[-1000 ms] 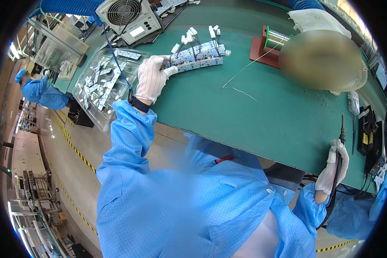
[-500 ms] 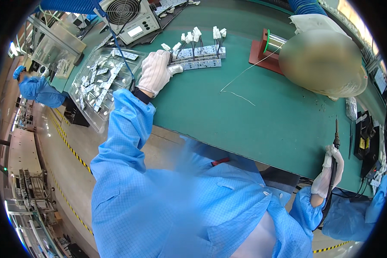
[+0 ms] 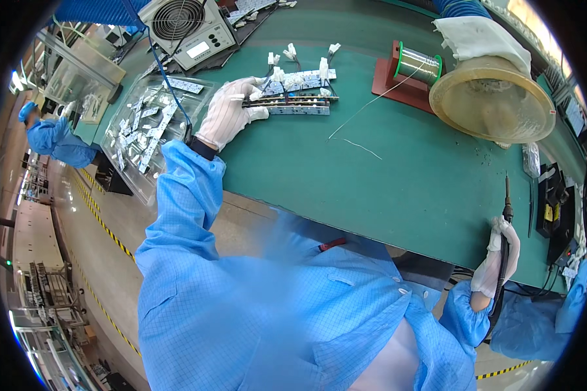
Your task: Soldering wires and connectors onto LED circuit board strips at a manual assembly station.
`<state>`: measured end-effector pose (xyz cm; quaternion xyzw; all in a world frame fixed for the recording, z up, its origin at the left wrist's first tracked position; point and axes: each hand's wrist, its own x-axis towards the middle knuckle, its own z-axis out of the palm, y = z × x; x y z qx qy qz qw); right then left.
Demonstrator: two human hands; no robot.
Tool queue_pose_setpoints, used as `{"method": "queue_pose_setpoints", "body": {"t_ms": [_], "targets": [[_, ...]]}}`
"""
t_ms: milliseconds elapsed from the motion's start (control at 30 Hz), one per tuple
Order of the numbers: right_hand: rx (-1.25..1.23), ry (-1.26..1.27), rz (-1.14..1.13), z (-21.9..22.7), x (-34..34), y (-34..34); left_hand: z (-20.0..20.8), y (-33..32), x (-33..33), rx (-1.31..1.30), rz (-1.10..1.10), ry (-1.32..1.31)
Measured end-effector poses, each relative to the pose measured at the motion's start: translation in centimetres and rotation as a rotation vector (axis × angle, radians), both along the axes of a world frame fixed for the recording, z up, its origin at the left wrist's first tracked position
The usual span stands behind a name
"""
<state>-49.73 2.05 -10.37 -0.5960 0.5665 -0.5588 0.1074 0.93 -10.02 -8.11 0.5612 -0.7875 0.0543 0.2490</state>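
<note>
In a white striped glove, my left hand (image 3: 227, 115) is closed on the left ends of narrow circuit board strips (image 3: 299, 109). Their thin edges and small parts face up, and a pale blue face shows toward me. Right behind them lies another blue-and-white board strip (image 3: 306, 79), with white plug connectors (image 3: 323, 67) on dark wires standing about it. My right hand (image 3: 496, 260), also gloved, is wrapped round a soldering iron (image 3: 508, 207) at the table's right side. The iron's tip points away from me, apart from the boards.
A solder wire spool (image 3: 416, 65) stands on a red-brown holder, its wire trailing across the green mat (image 3: 346, 182). Beyond it hangs a yellowish extraction hood (image 3: 460, 98). On the left, a clear tray (image 3: 149, 192) holds loose boards; a fan unit (image 3: 205, 49) sits behind. A co-worker (image 3: 55, 137) is far left.
My left hand has tipped the front strips, so their edges and parts now show. They stand apart from the rear strip, and several connectors have shifted. My right hand keeps the soldering iron in place.
</note>
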Motion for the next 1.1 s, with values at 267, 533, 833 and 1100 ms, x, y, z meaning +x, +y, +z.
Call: {"method": "queue_pose_setpoints", "body": {"t_ms": [267, 533, 833, 1100], "targets": [[-0.022, -0.009, 0.026, 0.1, 0.2, 0.0, 0.2, -1.3, -0.4, 0.064, 0.233, 0.065], [-0.013, 0.012, 0.033, -0.2, -0.2, 0.0, 1.7, -3.5, 0.8, 0.352, 0.179, -0.210], [0.022, 0.002, 0.019, -0.1, -0.3, 0.2, 0.0, -2.4, 0.2, -0.069, 0.078, -0.430], [0.010, -0.074, 0.065, -0.2, -0.4, 0.3, -0.3, -3.0, -1.4, -0.052, 0.226, 0.053]]}}
